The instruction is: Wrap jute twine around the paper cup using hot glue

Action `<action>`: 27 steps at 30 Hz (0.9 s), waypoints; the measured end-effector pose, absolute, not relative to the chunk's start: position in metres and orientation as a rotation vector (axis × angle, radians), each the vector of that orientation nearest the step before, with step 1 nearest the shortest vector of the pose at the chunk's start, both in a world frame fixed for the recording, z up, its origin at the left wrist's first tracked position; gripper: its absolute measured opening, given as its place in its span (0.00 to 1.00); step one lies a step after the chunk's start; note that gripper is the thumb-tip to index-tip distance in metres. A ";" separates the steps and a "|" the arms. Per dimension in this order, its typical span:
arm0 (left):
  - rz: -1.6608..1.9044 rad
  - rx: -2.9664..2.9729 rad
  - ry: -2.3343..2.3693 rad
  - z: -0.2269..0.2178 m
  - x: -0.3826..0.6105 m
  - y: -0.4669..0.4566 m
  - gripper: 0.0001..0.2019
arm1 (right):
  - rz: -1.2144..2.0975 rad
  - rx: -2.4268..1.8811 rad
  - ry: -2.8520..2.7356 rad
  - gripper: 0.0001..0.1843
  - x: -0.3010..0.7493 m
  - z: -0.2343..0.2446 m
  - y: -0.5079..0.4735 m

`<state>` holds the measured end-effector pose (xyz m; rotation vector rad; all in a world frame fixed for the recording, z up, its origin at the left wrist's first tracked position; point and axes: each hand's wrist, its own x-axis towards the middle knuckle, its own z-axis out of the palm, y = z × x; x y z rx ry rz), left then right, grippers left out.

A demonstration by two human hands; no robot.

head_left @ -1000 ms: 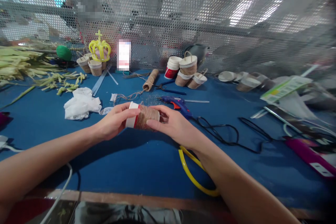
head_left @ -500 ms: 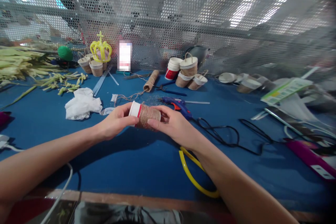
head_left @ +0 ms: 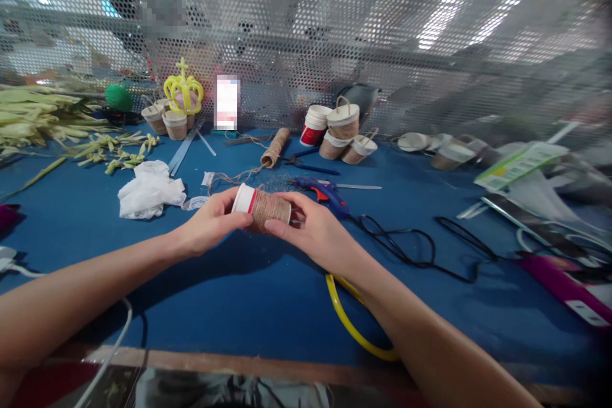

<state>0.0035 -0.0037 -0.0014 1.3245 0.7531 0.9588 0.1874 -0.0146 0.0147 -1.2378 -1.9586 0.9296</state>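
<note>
Between my hands a paper cup [head_left: 271, 208] lies on its side above the table, most of it wrapped in brown jute twine. A red band and bare white paper show toward its left end. My left hand [head_left: 217, 220] grips that white end, thumb along the near side. On the twine-wrapped end my right hand [head_left: 313, 223] is closed, thumb across the twine; some of its fingers are hidden behind the cup. Just beyond my right hand rests a blue glue gun [head_left: 325, 193]. Farther back lies a roll of jute twine [head_left: 275, 148], its loose strand trailing left.
White lace [head_left: 150, 190] lies left of my hands. Stacked paper cups [head_left: 316, 124] and twine-wrapped cups [head_left: 343, 121] stand at the back, before a perforated metal screen [head_left: 287, 32]. A black cord [head_left: 421, 261] and a purple power strip [head_left: 564, 287] are at right; yellow tubing [head_left: 351, 325] lies near my right forearm.
The cup and both hands have shifted very slightly left. The grip of both hands on the cup stays the same.
</note>
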 end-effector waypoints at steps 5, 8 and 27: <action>0.951 1.354 0.727 0.000 0.002 -0.004 0.16 | 0.814 -1.240 -1.951 0.24 0.183 0.016 -0.018; 0.986 1.270 0.696 0.005 0.002 -0.004 0.14 | 0.648 -1.214 -1.983 0.26 0.182 0.015 -0.021; 0.794 0.858 0.799 0.011 0.007 0.000 0.07 | -0.295 -0.813 -2.474 0.23 0.184 0.001 -0.036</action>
